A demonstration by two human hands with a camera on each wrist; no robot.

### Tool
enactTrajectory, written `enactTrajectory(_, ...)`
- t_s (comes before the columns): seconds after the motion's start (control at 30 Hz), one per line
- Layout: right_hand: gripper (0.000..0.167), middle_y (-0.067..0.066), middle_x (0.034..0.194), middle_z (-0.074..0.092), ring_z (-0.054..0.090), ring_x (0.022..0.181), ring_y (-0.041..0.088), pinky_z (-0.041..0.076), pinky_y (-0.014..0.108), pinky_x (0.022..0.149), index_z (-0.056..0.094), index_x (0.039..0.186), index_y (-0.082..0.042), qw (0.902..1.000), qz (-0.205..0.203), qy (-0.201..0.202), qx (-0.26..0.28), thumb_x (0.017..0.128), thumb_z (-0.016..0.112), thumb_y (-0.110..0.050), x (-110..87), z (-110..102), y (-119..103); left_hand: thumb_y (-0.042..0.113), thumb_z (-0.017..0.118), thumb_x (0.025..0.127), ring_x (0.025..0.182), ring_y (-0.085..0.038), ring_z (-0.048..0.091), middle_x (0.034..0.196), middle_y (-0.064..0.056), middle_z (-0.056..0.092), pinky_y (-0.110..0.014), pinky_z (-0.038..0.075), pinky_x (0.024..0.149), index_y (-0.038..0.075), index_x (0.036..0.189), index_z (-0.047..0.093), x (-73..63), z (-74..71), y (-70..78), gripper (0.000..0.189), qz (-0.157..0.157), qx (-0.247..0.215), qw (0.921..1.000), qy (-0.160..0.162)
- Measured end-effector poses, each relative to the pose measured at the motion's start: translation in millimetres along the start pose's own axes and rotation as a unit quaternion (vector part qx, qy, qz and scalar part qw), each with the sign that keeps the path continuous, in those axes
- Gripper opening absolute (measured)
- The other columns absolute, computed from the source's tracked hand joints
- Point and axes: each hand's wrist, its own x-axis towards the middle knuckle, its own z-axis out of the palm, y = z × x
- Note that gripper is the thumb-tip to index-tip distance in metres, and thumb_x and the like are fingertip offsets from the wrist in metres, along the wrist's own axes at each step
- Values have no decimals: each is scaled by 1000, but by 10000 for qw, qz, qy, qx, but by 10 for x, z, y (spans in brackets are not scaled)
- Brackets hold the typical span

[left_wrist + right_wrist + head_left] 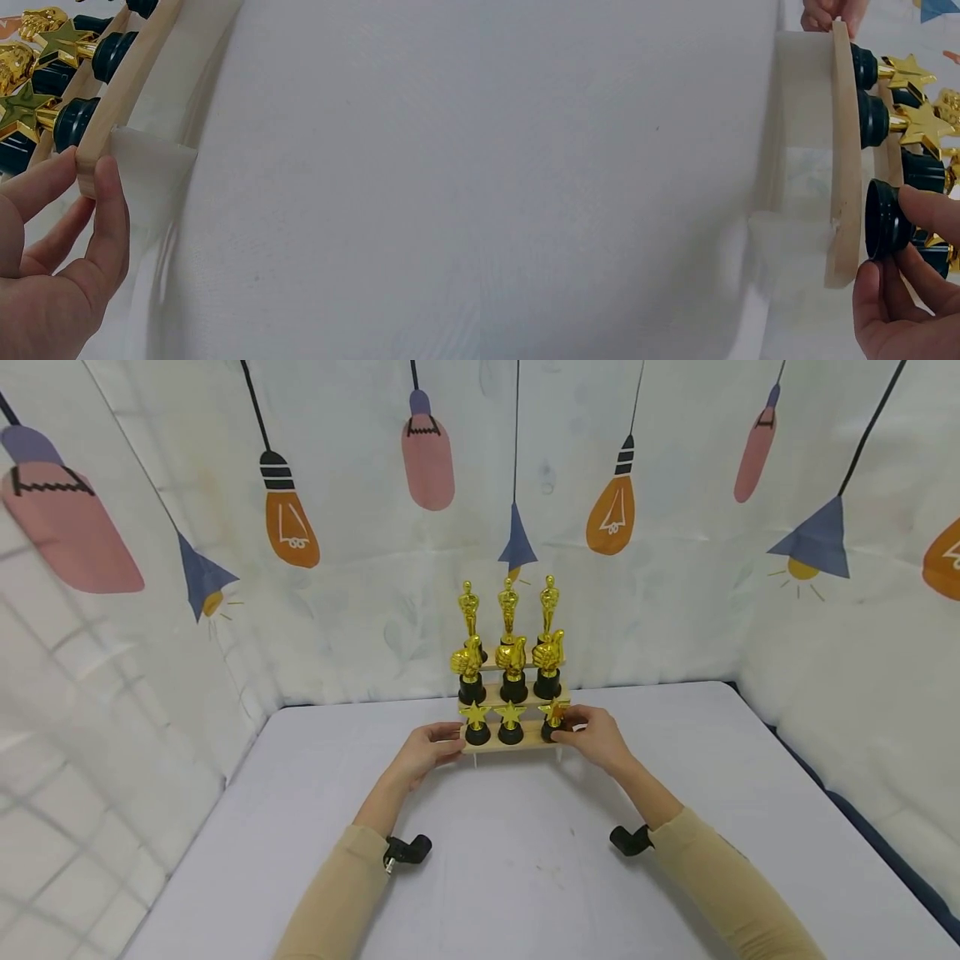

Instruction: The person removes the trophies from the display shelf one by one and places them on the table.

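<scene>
A three-tier wooden stand [491, 746] holds small gold trophies on black bases. My left hand [430, 750] pinches the left end of its lowest shelf [124, 90] between thumb and fingers. At the right end of that shelf, my right hand [594, 737] holds a star trophy [885, 217] by its black base; the base is slightly tilted and a narrow gap shows beside the wood in the right wrist view. Two more star trophies [510, 724] stand to its left. Thumbs-up trophies [513, 668] line the middle shelf, and figure trophies [508, 608] the top one.
A white-covered table [510, 860] lies under the stand. Behind it hangs a white cloth [337, 618] printed with lamps and bulbs. White supports [806, 90] hold up the lowest shelf. Dark wrist cameras [408, 849] sit on both wrists.
</scene>
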Motion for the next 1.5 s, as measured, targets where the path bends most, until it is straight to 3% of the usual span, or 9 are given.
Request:
enactTrajectory(0.37,46,21,126,65,60,120,38,55,47,97,64,130,5,9980,364,-39,512,90,80,-11,-74,-56,-113,0,70,96,106,-23,65,132,-21,57,-37,58,95,-8,142,54,10,0,9,49,-25,-104,9999,-31)
enactTrajectory(0.67,45,18,124,65,60,118,34,55,41,96,64,129,4,9960,608,-42,647,89,81,-11,-161,-28,-153,0,69,97,103,-20,66,134,-23,56,-38,57,97,-9,143,52,7,6,13,50,-19,-158,9998,-109)
enactTrajectory(0.97,45,17,121,66,61,112,30,55,35,89,65,126,6,9931,717,-149,918,88,83,-11,-227,83,-167,1,69,98,103,-20,66,135,-22,55,-38,56,98,-8,144,52,23,4,-21,50,-40,-187,9998,-99)
enactTrajectory(1.5,40,13,118,68,63,109,28,57,35,91,68,120,5,9857,722,-378,1478,85,84,-6,-377,354,-304,-3,67,98,104,-21,66,135,-23,56,-38,57,96,-8,143,52,-18,25,7,48,-127,-394,9991,-32)
